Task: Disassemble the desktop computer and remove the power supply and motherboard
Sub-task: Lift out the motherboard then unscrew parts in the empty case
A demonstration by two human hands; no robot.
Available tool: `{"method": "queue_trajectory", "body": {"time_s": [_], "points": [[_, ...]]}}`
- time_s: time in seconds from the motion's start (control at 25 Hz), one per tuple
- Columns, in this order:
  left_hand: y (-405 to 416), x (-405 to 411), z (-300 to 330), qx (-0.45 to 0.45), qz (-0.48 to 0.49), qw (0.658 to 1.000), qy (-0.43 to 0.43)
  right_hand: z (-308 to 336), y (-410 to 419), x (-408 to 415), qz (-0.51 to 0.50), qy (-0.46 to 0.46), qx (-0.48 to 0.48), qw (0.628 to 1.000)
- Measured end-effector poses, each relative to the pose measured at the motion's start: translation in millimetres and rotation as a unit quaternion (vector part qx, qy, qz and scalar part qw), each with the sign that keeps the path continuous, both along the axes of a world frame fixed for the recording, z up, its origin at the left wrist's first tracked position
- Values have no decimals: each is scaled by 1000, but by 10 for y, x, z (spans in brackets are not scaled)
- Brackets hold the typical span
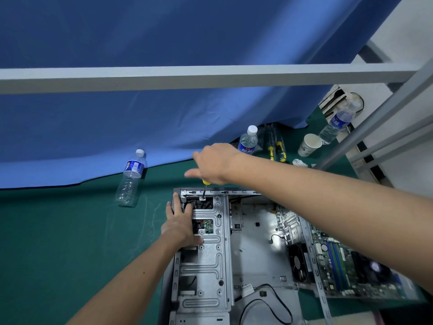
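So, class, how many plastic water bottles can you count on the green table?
3. One bottle stands left of the computer case, one behind the right hand, and one far right by the paper cup. The blue cloth could hide more.

We see even, soft overhead light, glare on the metal case (255,233), blurred fingertips (191,174), and wide-angle bending at the edges.
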State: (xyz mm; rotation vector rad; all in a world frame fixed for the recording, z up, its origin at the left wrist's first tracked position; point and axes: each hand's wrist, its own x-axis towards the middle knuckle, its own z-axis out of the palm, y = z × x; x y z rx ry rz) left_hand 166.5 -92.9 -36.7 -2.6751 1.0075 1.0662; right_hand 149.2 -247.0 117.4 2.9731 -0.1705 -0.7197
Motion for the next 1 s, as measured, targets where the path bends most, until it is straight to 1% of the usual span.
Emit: {"method": "queue_trajectory", "body": {"time_s": [0.04,0.08,0.12,0.2,0.24,0.28,0.32,0.4,0.44,0.48,0.52,0.6,0.68,0.72,0.8,0.84,0.88,0.92,1.0], "points": [[2,-3,6,1,1,1000,1,-29,10,8,16,-13,-50,999],[-1,-8,11,2,1,1000,2,-46,15,17,33,-35,-53,997],[-7,-11,14,2,-1,1000,3,-32,14,15,46,-43,-24,998],[-12,-11,22,2,-2,1000,3,11,-36,31,67,-32,66,995],[-9,-12,30,3,-2,1000,3,38,-39,32,63,-18,102,993],[-13,-13,36,5,-2,1000,4,48,-22,30,50,-9,114,992],[-18,-17,36,5,-2,1000,5,42,4,19,31,-4,97,995],[-17,-17,36,5,-2,1000,4,3,33,14,-18,3,10,1000],[-10,-15,37,6,-2,1000,3,-9,43,11,-21,-5,-16,1000],[-10,-14,36,8,-3,1000,4,-27,37,14,-5,-26,-19,999],[-12,-14,33,8,-5,1000,5,-24,28,9,16,-38,1,999],[-10,-10,24,5,-5,1000,5,18,-29,9,54,-37,77,995],[-6,-8,22,6,-4,1000,4,53,-36,6,46,-15,130,990],[-11,-9,18,7,-5,1000,4,51,-11,4,32,-8,119,992],[-14,-5,10,6,-6,1000,1,9,18,18,-5,8,32,999],[-11,-3,9,7,-5,1000,1,-3,22,21,-5,9,-7,1000],[-11,-3,7,9,-5,1000,2,-24,20,29,13,-3,-26,1000],[-16,-5,2,9,-5,1000,4,-25,16,34,39,-19,-19,999],[-15,-3,-5,6,-6,1000,4,18,-24,34,74,-21,48,996]]}}
